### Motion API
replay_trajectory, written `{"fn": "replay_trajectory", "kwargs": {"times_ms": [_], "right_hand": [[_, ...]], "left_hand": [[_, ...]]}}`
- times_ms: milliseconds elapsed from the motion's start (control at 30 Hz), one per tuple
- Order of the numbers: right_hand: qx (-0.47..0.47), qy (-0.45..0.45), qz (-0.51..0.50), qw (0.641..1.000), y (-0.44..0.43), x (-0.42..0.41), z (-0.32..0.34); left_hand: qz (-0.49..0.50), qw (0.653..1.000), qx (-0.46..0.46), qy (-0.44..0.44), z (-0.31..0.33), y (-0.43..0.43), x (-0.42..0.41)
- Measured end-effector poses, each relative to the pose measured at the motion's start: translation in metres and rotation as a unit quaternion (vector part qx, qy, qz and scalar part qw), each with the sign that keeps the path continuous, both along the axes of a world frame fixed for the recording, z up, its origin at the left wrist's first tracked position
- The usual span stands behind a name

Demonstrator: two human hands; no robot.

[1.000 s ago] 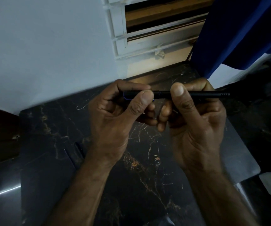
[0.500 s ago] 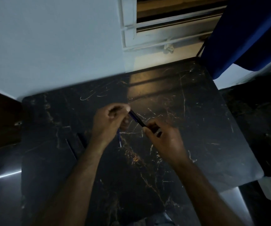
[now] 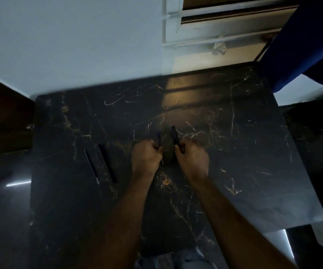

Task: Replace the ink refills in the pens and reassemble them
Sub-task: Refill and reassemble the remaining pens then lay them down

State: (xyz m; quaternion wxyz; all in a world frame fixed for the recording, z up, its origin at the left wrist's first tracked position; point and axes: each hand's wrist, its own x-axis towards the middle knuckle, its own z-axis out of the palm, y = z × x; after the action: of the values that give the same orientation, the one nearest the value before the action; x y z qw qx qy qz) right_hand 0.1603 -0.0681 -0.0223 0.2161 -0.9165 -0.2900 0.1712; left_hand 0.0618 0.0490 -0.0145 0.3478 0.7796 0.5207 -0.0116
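Note:
My right hand is closed around a black pen barrel that sticks up and away from the fist. My left hand grips a thin blue ink refill; its metal tip shows below the fist. The two pieces are apart, a hand's width between them, low over the black marble table. To the left, a thin refill and a black pen barrel lie side by side on the table.
The table butts against a pale wall at the back. A window frame and a blue curtain stand at the back right. A dark wooden panel is at the left. Dark glossy floor surrounds the table.
The hands dropped from close to the camera down to the table. The pen, held whole in both hands before, is now pulled apart: refill in the left hand, barrel in the right.

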Motion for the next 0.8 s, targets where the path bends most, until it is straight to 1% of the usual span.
{"fn": "replay_trajectory", "kwargs": {"times_ms": [100,333,500,567,667,800], "right_hand": [[-0.016,0.006,0.013,1.0,0.0,0.002,-0.004],[-0.012,0.008,0.02,1.0,-0.004,0.002,-0.005],[0.013,0.025,-0.021,0.999,-0.009,0.003,0.002],[0.028,0.025,-0.026,0.999,-0.016,0.003,0.003],[0.024,0.026,-0.024,0.999,-0.025,0.002,0.005],[0.039,0.03,-0.023,0.999,-0.026,-0.006,0.013]], "left_hand": [[0.007,1.0,-0.022,-0.021,-0.002,-0.008,0.009],[0.018,0.997,-0.042,-0.056,-0.006,-0.011,0.009],[0.034,0.995,-0.046,-0.075,-0.006,-0.015,0.007],[0.035,0.995,-0.048,-0.076,-0.005,-0.017,0.004],[0.04,0.994,-0.054,-0.087,-0.002,-0.021,-0.005],[0.079,0.986,-0.053,-0.135,0.01,-0.025,-0.033]]}}
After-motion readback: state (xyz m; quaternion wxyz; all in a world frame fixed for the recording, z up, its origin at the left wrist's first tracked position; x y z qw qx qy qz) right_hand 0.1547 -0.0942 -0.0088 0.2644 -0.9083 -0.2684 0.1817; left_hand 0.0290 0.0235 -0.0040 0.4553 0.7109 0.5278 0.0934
